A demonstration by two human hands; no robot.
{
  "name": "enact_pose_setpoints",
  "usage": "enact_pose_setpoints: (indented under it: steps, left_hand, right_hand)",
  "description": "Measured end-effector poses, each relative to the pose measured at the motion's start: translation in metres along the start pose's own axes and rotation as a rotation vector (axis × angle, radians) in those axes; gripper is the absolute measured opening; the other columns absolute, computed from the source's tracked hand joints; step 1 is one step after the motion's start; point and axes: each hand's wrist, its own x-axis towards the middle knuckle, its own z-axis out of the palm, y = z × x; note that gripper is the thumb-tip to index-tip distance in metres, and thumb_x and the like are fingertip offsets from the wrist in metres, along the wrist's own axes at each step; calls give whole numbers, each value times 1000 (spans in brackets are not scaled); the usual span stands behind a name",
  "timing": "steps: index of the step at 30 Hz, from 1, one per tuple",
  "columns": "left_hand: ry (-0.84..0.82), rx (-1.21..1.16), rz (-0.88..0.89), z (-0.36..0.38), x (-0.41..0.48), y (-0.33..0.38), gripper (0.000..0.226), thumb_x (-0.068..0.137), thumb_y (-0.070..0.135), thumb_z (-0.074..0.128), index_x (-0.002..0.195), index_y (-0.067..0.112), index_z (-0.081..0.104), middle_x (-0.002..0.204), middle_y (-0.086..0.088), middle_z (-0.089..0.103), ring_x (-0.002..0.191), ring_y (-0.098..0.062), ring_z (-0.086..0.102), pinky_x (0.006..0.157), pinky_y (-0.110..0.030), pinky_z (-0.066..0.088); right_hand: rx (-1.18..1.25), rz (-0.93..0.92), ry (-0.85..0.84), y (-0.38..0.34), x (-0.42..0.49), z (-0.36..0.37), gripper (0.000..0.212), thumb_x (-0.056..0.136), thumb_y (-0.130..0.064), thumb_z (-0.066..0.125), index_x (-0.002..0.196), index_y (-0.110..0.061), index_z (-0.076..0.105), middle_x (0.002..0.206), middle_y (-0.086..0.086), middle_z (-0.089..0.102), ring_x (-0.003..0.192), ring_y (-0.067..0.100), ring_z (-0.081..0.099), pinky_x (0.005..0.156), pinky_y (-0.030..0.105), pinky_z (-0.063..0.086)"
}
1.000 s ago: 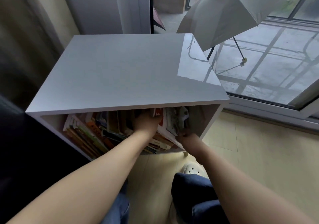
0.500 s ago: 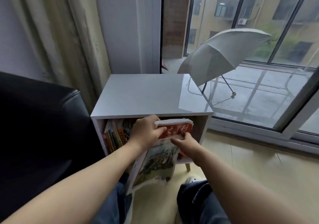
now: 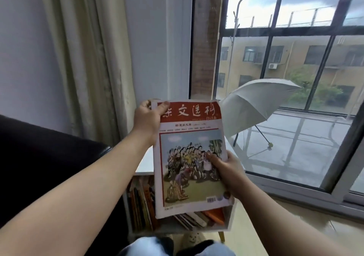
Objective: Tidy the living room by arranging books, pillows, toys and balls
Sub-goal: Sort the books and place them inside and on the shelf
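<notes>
A: Where is the book [image 3: 189,157]?

B: Held upright, cover toward the camera, in front of and mostly above the shelf [image 3: 145,163]. No contact with the shelf is seen. Its lower edge hides part of the opening.

A: Hands?

B: The left hand [image 3: 146,118] is clamped on the top left corner, with the thumb laid over the red title band and the fingers hidden behind. The right hand [image 3: 229,169] is clamped low on the right edge, with the thumb pressed onto the cover picture and the fingers likewise unseen behind.

A: Step in hand?

B: Judged only: the book is being looked over before it is filed among the shelved books [image 3: 141,202].

A: How is that best done?

B: The cover looks soft and worn at the edges, so sagging is to be expected if one corner alone is trusted. Both grips should be used until the book is lined up with the opening. A gap should be chosen first. Upright volumes are packed at the left and a slanted loose pile lies at the right, where more room appears to be left. The book should be turned to match its neighbours and slid in without force. The lower corners should be watched at the shelf's front edge.

A: Surroundings?

B: A curtain [image 3: 88,58] and a dark sofa [image 3: 39,167] are noted at the left. An open umbrella [image 3: 252,102] is noted outside the glass. None is judged to lie in the path.
</notes>
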Motion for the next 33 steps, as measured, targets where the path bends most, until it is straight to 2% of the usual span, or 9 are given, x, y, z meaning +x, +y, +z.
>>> enact_pose_setpoints:
  steps: [2, 4, 9, 12, 15, 20, 26, 29, 33]
  left_hand:
    - [80, 67, 61, 6, 32, -1, 24, 91, 9, 58, 112, 16, 47, 107, -6, 57, 79, -18, 65, 62, -31, 58]
    - [53, 303, 94, 9, 66, -12, 49, 94, 10, 52, 137, 20, 33, 134, -8, 45, 106, -24, 59, 84, -37, 56]
    - [-340, 1061, 18, -1, 111, -99, 54, 94, 12, 45, 145, 21, 28, 152, -5, 23, 131, -34, 37, 108, -47, 35]
    - [-638, 1472, -205, -25, 98, -167, 50, 99, 36, 35, 145, 18, 30, 157, -8, 17, 142, -29, 20, 117, -38, 19]
    - [-658, 1696, -211, -40, 90, -189, 76, 88, 65, 37, 150, 31, 10, 159, 1, -4, 146, -27, -6, 119, -40, 1]
    - [-862, 1767, -88, -48, 98, -166, 96, 76, 63, 61, 150, 32, 9, 159, -1, -2, 146, -28, -1, 119, -40, 7]
    - [-807, 1781, 144, -53, 99, -159, 52, 88, 45, 54, 138, 35, 43, 145, 8, 42, 132, -17, 41, 102, -28, 37]
    - [-644, 1510, 28, -56, 101, -153, 22, 89, 42, 55, 106, 34, 67, 114, 11, 66, 105, -13, 57, 81, -23, 41]
    - [-305, 858, -137, -64, 101, -167, 18, 84, 33, 68, 67, 25, 68, 69, 11, 67, 70, -6, 58, 68, -24, 42]
  right_hand:
    - [42, -28, 39, -9, 18, 6, 18, 85, -31, 64, 93, -16, 58, 92, 15, 72, 80, 29, 71, 73, 43, 58]
    - [113, 4, 86, -16, 42, 14, 19, 88, -33, 61, 93, -15, 57, 89, 13, 72, 79, 29, 70, 70, 42, 58]
    - [-3, 188, 63, 8, 134, 43, 21, 97, -18, 48, 107, -1, 54, 90, 12, 63, 75, 23, 61, 61, 32, 50]
    - [-437, 244, -23, 61, 164, 53, 11, 93, -11, 42, 99, -14, 52, 107, 12, 58, 106, 30, 57, 89, 39, 47]
    - [-690, 220, -13, 88, 169, 51, 23, 97, -23, 34, 116, -26, 47, 126, 4, 53, 130, 22, 39, 107, 38, 31]
    - [-550, 205, -40, 102, 176, 43, 32, 89, -30, 41, 118, -39, 50, 127, -2, 57, 127, 21, 45, 107, 47, 33]
    - [-403, 180, -97, 108, 179, 35, 20, 90, -31, 46, 105, -40, 55, 124, -2, 61, 116, 21, 54, 104, 47, 38]
    - [-306, 221, -71, 81, 165, 35, 35, 102, -25, 34, 129, -10, 51, 127, 7, 53, 122, 24, 47, 105, 31, 32]
    - [-254, 250, -51, 80, 166, 32, 45, 103, -34, 27, 132, -8, 48, 132, 10, 50, 124, 24, 45, 100, 26, 30]
